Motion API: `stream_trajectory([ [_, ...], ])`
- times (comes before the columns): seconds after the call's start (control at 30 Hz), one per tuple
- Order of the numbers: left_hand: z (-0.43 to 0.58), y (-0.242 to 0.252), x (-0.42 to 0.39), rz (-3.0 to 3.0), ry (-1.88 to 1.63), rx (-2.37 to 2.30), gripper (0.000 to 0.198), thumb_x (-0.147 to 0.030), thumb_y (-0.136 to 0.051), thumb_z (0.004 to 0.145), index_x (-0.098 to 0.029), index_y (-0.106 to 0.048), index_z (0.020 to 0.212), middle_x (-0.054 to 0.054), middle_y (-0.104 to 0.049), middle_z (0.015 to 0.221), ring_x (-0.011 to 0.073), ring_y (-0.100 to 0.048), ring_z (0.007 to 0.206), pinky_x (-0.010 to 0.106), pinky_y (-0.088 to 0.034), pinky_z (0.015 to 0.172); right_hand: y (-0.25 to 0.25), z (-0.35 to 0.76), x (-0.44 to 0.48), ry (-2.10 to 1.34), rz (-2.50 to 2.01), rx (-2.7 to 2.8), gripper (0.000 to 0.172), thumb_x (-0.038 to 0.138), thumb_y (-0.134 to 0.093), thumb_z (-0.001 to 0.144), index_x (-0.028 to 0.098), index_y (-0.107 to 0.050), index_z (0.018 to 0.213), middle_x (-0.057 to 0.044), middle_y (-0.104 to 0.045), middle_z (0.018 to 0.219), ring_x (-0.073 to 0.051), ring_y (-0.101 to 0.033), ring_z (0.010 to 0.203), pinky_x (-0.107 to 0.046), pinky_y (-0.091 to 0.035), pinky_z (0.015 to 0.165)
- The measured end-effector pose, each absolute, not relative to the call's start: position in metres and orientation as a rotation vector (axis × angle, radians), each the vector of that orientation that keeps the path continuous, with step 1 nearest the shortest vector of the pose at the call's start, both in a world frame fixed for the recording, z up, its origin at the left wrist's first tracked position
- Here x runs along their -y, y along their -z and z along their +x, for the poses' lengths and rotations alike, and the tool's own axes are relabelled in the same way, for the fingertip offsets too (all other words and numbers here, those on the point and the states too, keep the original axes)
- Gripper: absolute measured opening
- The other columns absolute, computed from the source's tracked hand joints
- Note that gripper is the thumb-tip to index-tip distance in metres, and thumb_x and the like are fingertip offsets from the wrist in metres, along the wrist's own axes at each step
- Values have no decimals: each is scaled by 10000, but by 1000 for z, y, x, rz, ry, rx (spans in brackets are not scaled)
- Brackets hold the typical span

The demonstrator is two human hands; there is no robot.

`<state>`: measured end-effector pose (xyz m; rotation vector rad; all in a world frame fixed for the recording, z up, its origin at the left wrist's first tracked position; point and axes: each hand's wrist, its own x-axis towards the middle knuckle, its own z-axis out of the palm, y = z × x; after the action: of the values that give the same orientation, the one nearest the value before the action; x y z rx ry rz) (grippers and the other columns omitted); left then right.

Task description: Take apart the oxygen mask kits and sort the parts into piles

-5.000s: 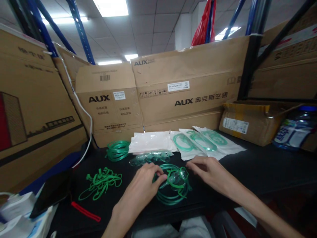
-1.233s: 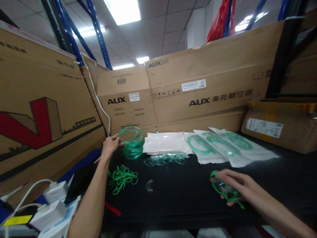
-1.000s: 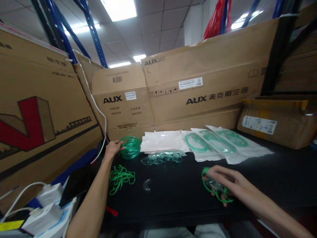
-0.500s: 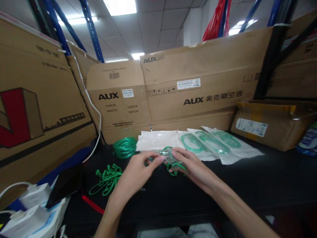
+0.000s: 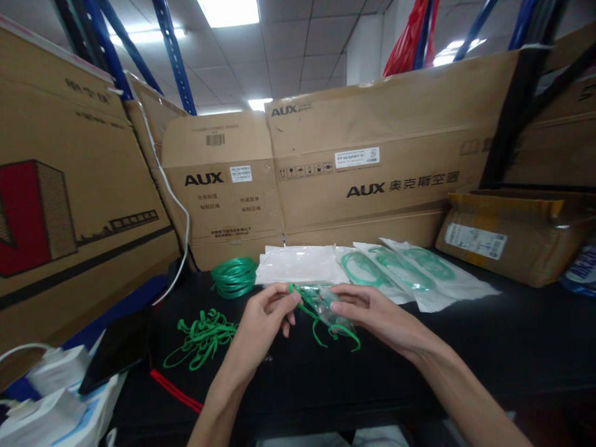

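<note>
head view: a clear mask (image 5: 327, 305) with a green strap (image 5: 318, 332) is held in the lower middle of the frame, raised slightly over a black table (image 5: 419, 366). by the left hand (image 5: 265, 316), the strap's upper end is pinched between thumb and forefinger, with the other fingers curled beneath. by the right hand (image 5: 375, 313), the mask's right side is gripped between the thumb and the fingers; how the lower fingers are set cannot be told. loose strap ends are seen hanging under the mask.

a heap of green straps (image 5: 205, 338) is laid left of the left hand, and above it coiled green tubing (image 5: 234, 277) is stacked. white packets (image 5: 298, 264) are placed behind the hands at the centre; to their right, three overlapping pouches (image 5: 390, 267) are spread, green tubing being visible in them. at lower left, a black flat device (image 5: 118, 347) is seen near a red cord (image 5: 176, 392) and white plugs (image 5: 58, 369). the back is lined by printed cardboard (image 5: 363, 143) across the middle of the frame; at right, a taped box (image 5: 512, 239) is set, with a blue bottle (image 5: 582, 270) partly cut off by the edge.
</note>
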<state>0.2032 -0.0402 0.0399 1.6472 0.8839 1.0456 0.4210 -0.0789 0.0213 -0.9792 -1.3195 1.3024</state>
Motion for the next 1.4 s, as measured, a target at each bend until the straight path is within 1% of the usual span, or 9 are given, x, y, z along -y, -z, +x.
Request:
stream_trajectory([
  [0.2,207,-39,42,1373,-1084,-809,255,-393,-645,845,-140,-629,811,25,-578,888,89,-479,628,156,-309,435,-39,448,90,-1189,-1056,1413,338,448,-778,810,181,-741,1014,-34,-700,935,-192,-644,856,-290,-498,724],
  [0.27,204,-35,38,1430,-1018,-918,306,-443,-639,840,-140,-639,798,26,-600,851,90,-490,579,168,-318,426,-43,455,95,-1139,-1077,1332,368,459,-791,792,185,-732,1031,-27,-691,886,-184,-651,790,-300,-510,709],
  [0.37,198,-27,30,1654,-910,-1147,402,-538,-594,863,-152,-667,780,0,-591,630,119,-513,495,214,-378,461,-47,460,101,-1110,-1074,1254,376,471,-818,753,185,-730,981,-19,-682,813,-184,-660,718,-312,-515,695],
  [0.47,197,-27,33,1907,-1031,-1339,386,-550,-577,887,-183,-696,865,-21,-573,531,157,-559,515,244,-415,525,-47,457,101,-1031,-1136,1250,377,473,-844,710,189,-736,933,-18,-675,808,-190,-649,733,-292,-494,654],
  [0.57,204,-34,47,2082,-1166,-1210,275,-461,-596,911,-204,-693,923,7,-684,749,148,-593,599,236,-427,557,-45,447,97,-1009,-1188,1262,446,457,-863,675,199,-726,1011,-22,-691,875,-194,-638,778,-271,-471,628],
  [0.7,218,-35,66,2212,-1107,-931,162,-364,-646,910,-223,-707,961,8,-695,966,102,-573,604,215,-449,572,-42,432,93,-1144,-1089,1303,435,401,-870,667,214,-666,1002,20,-682,819,-158,-620,727,-241,-442,610],
  [0.87,226,-26,67,2272,-1089,-825,117,-307,-670,911,-213,-720,959,4,-682,941,96,-550,607,212,-450,580,-38,425,93,-1177,-1058,1303,438,408,-842,713,217,-644,1054,10,-696,899,-163,-641,818,-238,-472,658],
  [1.17,220,-23,65,2433,-1026,-809,147,-275,-568,975,-225,-707,965,8,-685,953,122,-568,678,236,-442,659,-44,428,98,-1149,-1107,1393,432,394,-879,645,200,-730,1001,-42,-754,1005,-268,-702,978,-366,-538,873],
  [1.4,207,-26,50,2483,-990,-944,171,-266,-567,961,-222,-722,904,14,-690,897,149,-584,693,261,-439,677,-52,441,105,-937,-1249,1308,425,350,-931,575,240,-791,961,-69,-772,939,-337,-713,927,-443,-560,835],
])
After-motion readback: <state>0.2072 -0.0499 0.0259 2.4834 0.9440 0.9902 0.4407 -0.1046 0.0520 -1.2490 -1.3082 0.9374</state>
